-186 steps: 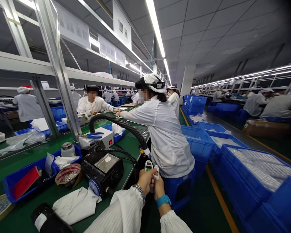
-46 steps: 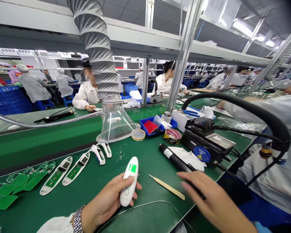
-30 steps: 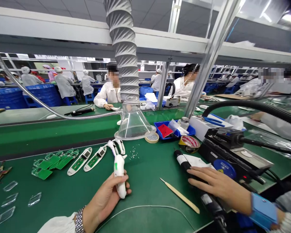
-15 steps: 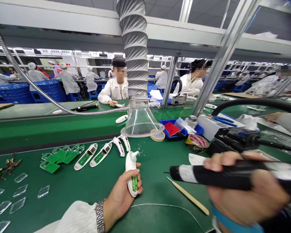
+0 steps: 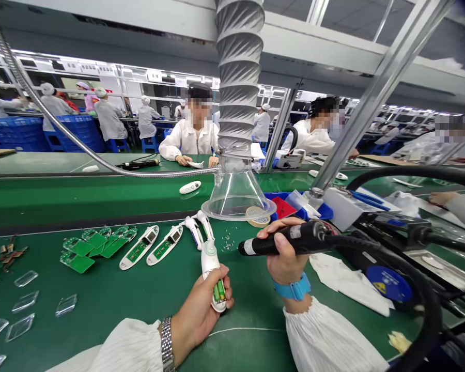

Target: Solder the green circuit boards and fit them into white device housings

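left hand (image 5: 199, 323) curled round ear thermometer (image 5: 209, 262), holding it upright, green part (image 5: 219, 290) facing the view | right hand (image 5: 283, 258) wrapped round soldering iron (image 5: 300, 232), tip at 9 o'clock, near thermometer | glass fume hood (image 5: 236, 194) at 12 o'clock, above both | circuit boards (image 5: 95, 245) at 9 o'clock

one soldering iron (image 5: 282, 245), two board-filled casings (image 5: 139, 247)

Single head-worn camera, wide-angle, looking forward and down across the bench (image 5: 101, 305). Very near: left hand (image 5: 199, 320) at 7 o'clock, right hand (image 5: 284, 257) at 5 o'clock. Mid-range: fume duct (image 5: 238, 62) at 12 o'clock. Far: worker (image 5: 189, 139) across the line, 11 o'clock.
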Available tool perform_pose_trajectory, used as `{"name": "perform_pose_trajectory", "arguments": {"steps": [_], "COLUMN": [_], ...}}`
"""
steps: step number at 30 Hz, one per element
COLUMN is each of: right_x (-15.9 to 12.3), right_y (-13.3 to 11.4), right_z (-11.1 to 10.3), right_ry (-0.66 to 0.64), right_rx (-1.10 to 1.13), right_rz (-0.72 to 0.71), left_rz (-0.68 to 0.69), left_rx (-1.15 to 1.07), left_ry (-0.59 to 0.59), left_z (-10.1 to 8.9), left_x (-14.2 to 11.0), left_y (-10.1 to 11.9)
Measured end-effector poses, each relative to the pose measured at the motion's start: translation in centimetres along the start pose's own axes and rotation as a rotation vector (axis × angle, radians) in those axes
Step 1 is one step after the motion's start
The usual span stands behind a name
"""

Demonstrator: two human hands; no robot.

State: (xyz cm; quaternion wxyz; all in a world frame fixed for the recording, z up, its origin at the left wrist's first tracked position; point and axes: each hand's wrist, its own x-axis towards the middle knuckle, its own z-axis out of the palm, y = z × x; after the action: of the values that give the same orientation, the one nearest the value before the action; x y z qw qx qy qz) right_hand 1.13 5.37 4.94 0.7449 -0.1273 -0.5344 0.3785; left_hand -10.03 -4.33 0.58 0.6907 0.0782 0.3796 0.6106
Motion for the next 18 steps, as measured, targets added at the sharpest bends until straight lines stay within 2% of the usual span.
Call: {"name": "perform_pose_trajectory", "arguments": {"steps": [3,6,10,13,18], "right_x": [-0.1,-0.6,-2.1,-3.1,-3.7], "right_y": [-1.9,-5.2,-8.8,-9.6,-9.2], "right_z": [0.3,0.3,-0.8,-1.8,-2.0], "right_ry": [0.011,0.045,0.048,0.022,0.033], "right_rx": [0.01,0.017,-0.044,-0.073,-0.002], "right_rz": [-0.009,-0.02,0.085,0.132,0.115], "left_rz": [0.011,0.011,0.018,0.008,-0.017], "left_rx": [0.023,0.028,0.026,0.045,0.07], "left_ry": [0.048,0.062,0.013,-0.019,-0.026], "left_z": [0.1,0.2,0.3,0.3,0.2], "left_x": [0.0,-0.2,-0.5,-0.6,-0.6], "left_y": [0.0,0.1,0.2,0.2,0.2]}}
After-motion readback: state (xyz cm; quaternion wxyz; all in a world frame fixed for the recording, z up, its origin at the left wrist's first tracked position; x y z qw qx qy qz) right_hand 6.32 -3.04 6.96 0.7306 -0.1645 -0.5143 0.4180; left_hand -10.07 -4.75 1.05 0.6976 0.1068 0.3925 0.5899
